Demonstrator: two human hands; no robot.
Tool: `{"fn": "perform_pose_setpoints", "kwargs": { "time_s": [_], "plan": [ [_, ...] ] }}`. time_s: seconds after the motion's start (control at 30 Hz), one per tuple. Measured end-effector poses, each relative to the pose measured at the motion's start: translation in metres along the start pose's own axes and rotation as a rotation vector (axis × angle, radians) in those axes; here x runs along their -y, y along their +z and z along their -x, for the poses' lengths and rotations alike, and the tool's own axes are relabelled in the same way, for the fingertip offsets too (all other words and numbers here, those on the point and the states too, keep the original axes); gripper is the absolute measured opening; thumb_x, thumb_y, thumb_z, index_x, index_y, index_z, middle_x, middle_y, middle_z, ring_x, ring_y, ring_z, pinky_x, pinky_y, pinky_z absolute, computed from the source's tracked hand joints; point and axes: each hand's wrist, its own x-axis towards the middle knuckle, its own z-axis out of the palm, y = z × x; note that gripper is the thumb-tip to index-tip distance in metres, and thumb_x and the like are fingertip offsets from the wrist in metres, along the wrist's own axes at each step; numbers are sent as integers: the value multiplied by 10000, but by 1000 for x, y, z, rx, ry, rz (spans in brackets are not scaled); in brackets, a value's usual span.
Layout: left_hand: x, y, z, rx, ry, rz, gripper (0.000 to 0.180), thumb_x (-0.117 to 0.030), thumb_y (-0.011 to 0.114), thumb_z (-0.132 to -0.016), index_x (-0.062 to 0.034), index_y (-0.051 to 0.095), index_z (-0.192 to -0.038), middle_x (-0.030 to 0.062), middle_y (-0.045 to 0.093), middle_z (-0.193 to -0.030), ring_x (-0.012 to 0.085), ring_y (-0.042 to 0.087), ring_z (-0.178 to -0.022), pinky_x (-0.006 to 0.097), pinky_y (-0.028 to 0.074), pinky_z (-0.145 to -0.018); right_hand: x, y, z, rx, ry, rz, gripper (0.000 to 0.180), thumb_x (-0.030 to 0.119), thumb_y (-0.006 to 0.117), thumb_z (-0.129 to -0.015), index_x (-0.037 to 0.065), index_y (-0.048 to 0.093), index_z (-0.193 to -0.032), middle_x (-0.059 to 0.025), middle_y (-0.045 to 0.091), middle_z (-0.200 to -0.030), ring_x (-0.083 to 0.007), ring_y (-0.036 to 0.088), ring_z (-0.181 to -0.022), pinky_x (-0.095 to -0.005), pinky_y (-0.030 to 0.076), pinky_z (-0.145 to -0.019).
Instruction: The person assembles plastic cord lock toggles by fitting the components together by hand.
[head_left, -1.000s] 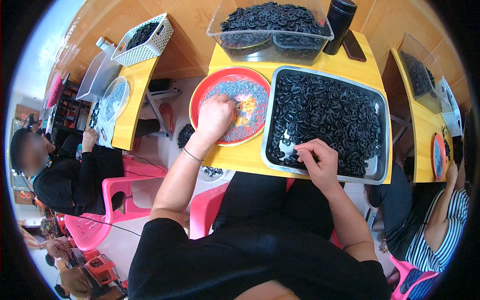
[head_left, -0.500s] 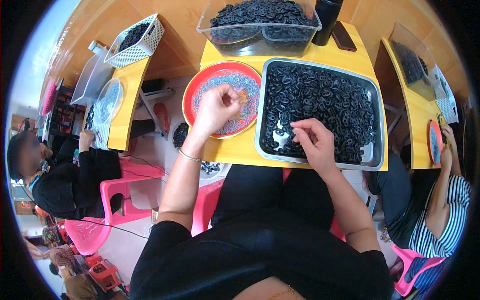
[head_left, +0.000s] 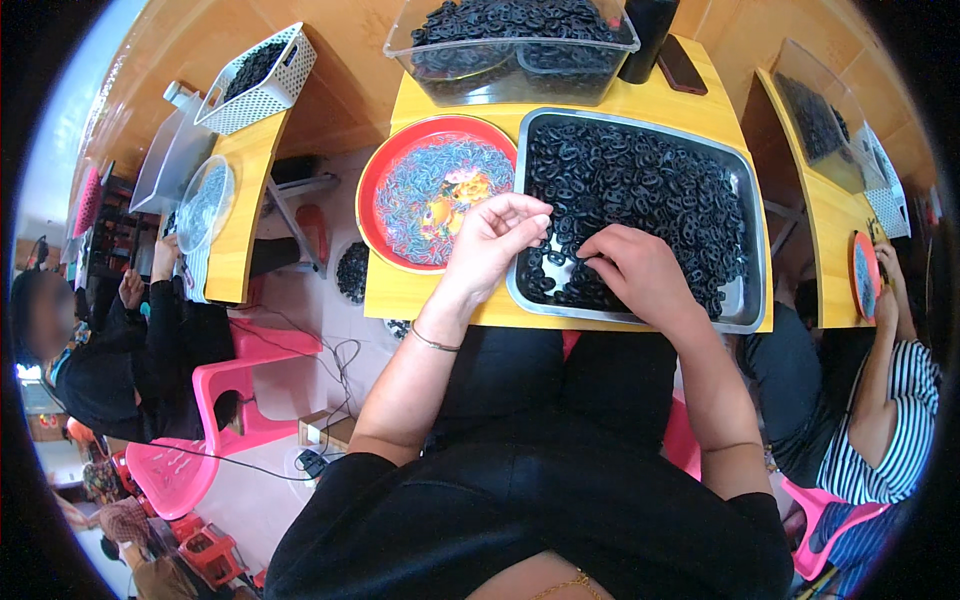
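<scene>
My left hand (head_left: 500,238) is pinched over the left rim of a metal tray (head_left: 762,290); whatever sits between its fingertips is too small to make out. Just to its right, my right hand (head_left: 638,268) reaches down into the tray, thumb and fingers closed together. Small black oval pieces with holes (head_left: 640,180) fill most of the tray, and a bit of bare metal shows near my fingers. Left of the tray lies a round red dish (head_left: 372,215) with many thin grey-blue pieces (head_left: 410,180) over a printed yellow and pink pattern.
A clear bin (head_left: 510,85) heaped with black pieces stands at the back of the yellow table (head_left: 440,300), beside a dark cylinder (head_left: 650,40) and a phone (head_left: 682,66). Co-workers sit at tables on both sides. Pink chairs (head_left: 240,375) and cables are at the left.
My left hand has moved right, from above the red dish to the tray's left rim. The right hand has shifted slightly and turned, its fingers now lower over the black pieces.
</scene>
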Motion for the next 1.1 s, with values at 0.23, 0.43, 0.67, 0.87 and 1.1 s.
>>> {"fn": "perform_pose_setpoints", "kwargs": {
  "time_s": [0.23, 0.43, 0.67, 0.87, 1.1],
  "plan": [
    [4, -6, 5, -12, 30, 60, 121, -37, 584, -822, -17, 582, -941, 43, 608, -823, 86, 578, -722, 200, 480, -664, 1, -3, 1, 79, -53, 103, 58, 114, 575, -745, 86, 588, -795, -67, 570, -749, -254, 574, -757, -362, 472, -651],
    [4, -7, 6, 21, 39, 102, 119, -45, 572, -832, -15, 570, -947, 56, 607, -828, 107, 587, -740, 214, 489, -665, 8, 12, -2, 202, -142, 87, 42, 119, 587, -719, 104, 594, -757, -44, 571, -735, -234, 574, -755, -356, 480, -641],
    [2, -7, 6, 7, 19, 128, 134, -45, 569, -837, 4, 593, -959, 47, 609, -803, 88, 584, -712, 199, 473, -655, 10, 20, -14, 33, -99, 118, 100, 110, 617, -707, 88, 607, -803, -39, 576, -784, -234, 570, -753, -337, 470, -654],
    [2, -7, 7, 11, -4, 140, 144, -50, 565, -841, 3, 599, -970, 47, 614, -817, 86, 582, -716, 199, 472, -659, 5, 15, -17, 152, -55, 165, 110, 119, 606, -723, 103, 617, -831, -46, 578, -783, -233, 584, -757, -329, 476, -648],
    [5, -8, 7, 7, 29, 85, 162, -7, 583, -815, -7, 576, -977, 37, 607, -836, 83, 571, -734, 205, 470, -675, -2, 9, -20, 60, 74, 263, 80, 120, 600, -738, 90, 608, -812, -54, 584, -780, -240, 589, -748, -343, 476, -642]
  ]
}}
